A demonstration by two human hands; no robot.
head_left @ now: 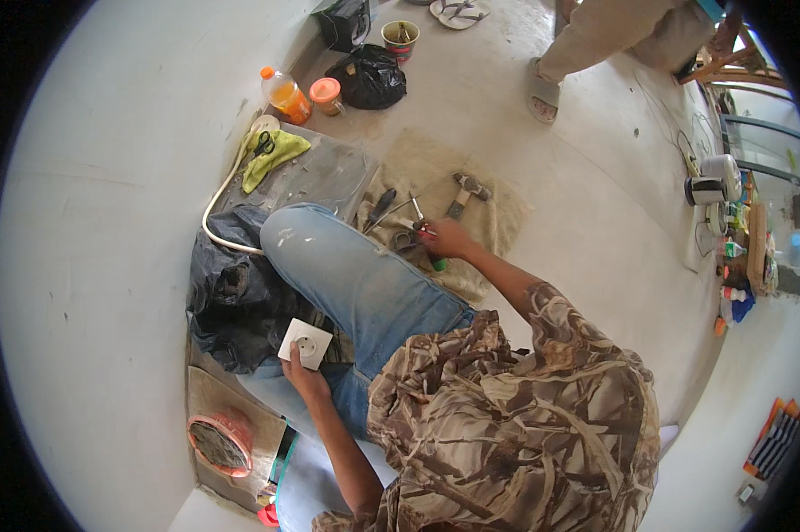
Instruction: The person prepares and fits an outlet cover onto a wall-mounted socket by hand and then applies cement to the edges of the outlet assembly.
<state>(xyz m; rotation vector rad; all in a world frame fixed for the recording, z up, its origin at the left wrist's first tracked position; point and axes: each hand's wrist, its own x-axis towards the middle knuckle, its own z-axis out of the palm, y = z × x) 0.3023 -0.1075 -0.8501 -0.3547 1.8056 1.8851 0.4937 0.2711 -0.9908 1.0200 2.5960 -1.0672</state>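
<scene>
My left hand (308,379) holds a white square wall socket (306,343) by its edge, above my bent legs, with its round face turned up. Over a dusty cloth (498,222) on the floor, my right hand (449,239) is closed on what looks like a screwdriver (417,209) with a thin metal shaft and a red handle. Something green shows just below that hand. A hammer (464,193) and a dark-handled screwdriver (381,206) lie on the cloth nearby. Beside them is a dark ring-shaped item (405,240), partly hidden by my fingers.
To my left lie a black plastic bag (231,293), a white cable (208,213) and a pink bowl of grey mortar (220,442). Scissors (264,144) rest on a yellow-green cloth (280,157). An orange drink bottle (286,96) and lidded jar (327,96) stand beyond. Another person's leg (586,49) is ahead.
</scene>
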